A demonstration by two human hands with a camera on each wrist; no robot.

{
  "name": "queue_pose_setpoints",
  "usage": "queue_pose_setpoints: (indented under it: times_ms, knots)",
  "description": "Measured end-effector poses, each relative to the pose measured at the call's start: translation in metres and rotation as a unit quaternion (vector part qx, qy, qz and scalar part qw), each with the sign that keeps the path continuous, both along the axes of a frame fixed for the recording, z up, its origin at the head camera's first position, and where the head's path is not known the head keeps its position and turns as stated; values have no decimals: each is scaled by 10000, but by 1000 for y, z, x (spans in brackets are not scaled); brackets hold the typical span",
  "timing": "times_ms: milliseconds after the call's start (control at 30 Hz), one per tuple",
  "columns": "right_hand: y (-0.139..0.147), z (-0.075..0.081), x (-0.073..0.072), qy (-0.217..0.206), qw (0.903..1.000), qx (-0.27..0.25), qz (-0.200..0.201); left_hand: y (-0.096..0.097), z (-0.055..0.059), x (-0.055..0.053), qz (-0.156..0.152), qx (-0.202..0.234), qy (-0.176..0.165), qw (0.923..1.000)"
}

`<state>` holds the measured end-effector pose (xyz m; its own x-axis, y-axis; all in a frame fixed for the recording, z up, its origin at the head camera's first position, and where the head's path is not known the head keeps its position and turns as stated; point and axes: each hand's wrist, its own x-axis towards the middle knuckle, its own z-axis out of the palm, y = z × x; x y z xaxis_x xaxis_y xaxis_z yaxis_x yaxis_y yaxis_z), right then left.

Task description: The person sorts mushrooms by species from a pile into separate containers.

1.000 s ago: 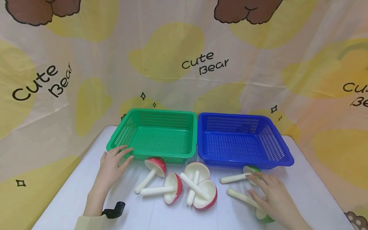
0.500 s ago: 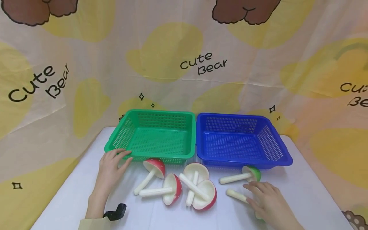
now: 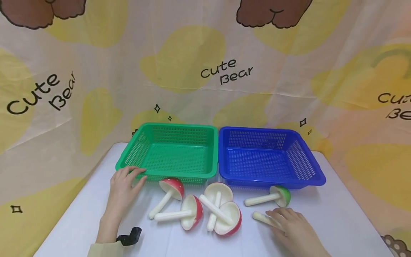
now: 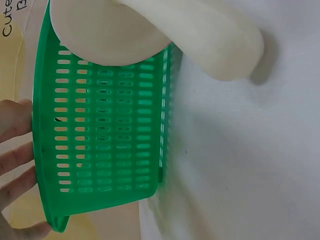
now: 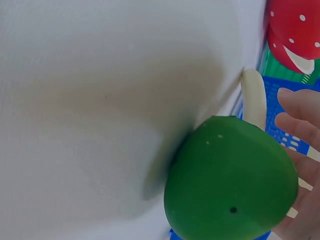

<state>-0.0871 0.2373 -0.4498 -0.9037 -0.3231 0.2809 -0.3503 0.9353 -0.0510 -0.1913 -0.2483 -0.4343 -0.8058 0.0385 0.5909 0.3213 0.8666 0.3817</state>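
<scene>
My left hand (image 3: 123,192) rests at the front left corner of the green basket (image 3: 184,175), its fingers relaxed along the rim. In the left wrist view, the fingertips sit right at that rim. Over a green-capped toy mushroom (image 5: 230,175) hovers my right hand (image 3: 297,230), fingers slightly bent beside the pale stem. The head view shows only this mushroom's stem, as the hand hides its cap. Another green-capped mushroom (image 3: 284,197) lies just beyond, stem pointing left. Several red-capped mushrooms with white dots, including one red mushroom (image 3: 196,210), lie between my hands.
Beside the green basket stands a blue basket (image 3: 269,182), both at the back of the white table (image 3: 189,244). A cloth printed with bears (image 3: 176,57) hangs behind them. On my left wrist is a black device (image 3: 131,237).
My right hand has moved down and left, away from the far green mushroom and over the near one's stem. The left hand has stayed by the green basket's rim.
</scene>
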Motion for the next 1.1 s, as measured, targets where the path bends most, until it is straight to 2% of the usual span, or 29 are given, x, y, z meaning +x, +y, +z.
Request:
queue_pose_setpoints:
  times_ms: [300, 667, 900, 1100]
  knots:
    - [-5, -4, -1, -237, 9996, 142, -18, 7, 1, -4, 214, -29, -135, 9997]
    - [-10, -7, -5, -840, 9950, 305, -451, 7, -1, -2, 335, 11, -131, 9994]
    - [-8, -6, -5, -603, 9968, 440, -277, 6, -2, -1, 311, 38, -174, 9994]
    - [-7, -3, -6, -377, 9986, 363, -28, 6, -2, -3, 305, 64, -207, 9993]
